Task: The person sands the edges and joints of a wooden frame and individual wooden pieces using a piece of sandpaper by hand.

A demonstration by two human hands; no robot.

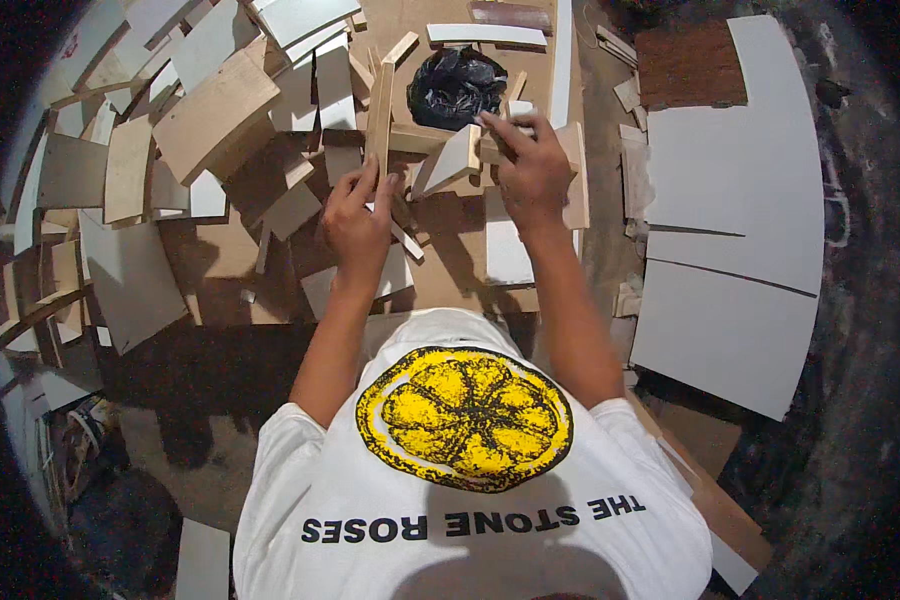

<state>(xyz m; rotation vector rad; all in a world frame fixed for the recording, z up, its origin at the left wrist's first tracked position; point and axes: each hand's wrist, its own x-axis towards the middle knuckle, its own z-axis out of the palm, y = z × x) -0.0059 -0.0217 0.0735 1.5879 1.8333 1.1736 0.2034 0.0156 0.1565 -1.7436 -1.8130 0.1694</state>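
Two bare hands meet over a brown tabletop (435, 287), its near edge running just in front of the person's white T-shirt (340, 470) and its right side bordered by a long white strip (563, 65). Offcuts (216, 112) crowd the left side in an overlapping heap, while large white panels (730, 170) lie beyond the right edge; between the forearms a patch of bare tabletop gives the hands their open room. The left hand (358, 222), fingers nearly closed, pinches the lower end of a slim wooden strip (381, 115) that points away from the body, its thumb on the right side. The right hand (533, 178) is half curled, thumb and index finger drawn close together above a white-faced block (452, 166); whether they grip anything cannot be told. The block sits tilted between the hands, near a pale crosspiece (417, 138), with a crumpled black plastic bag (457, 88) just beyond.
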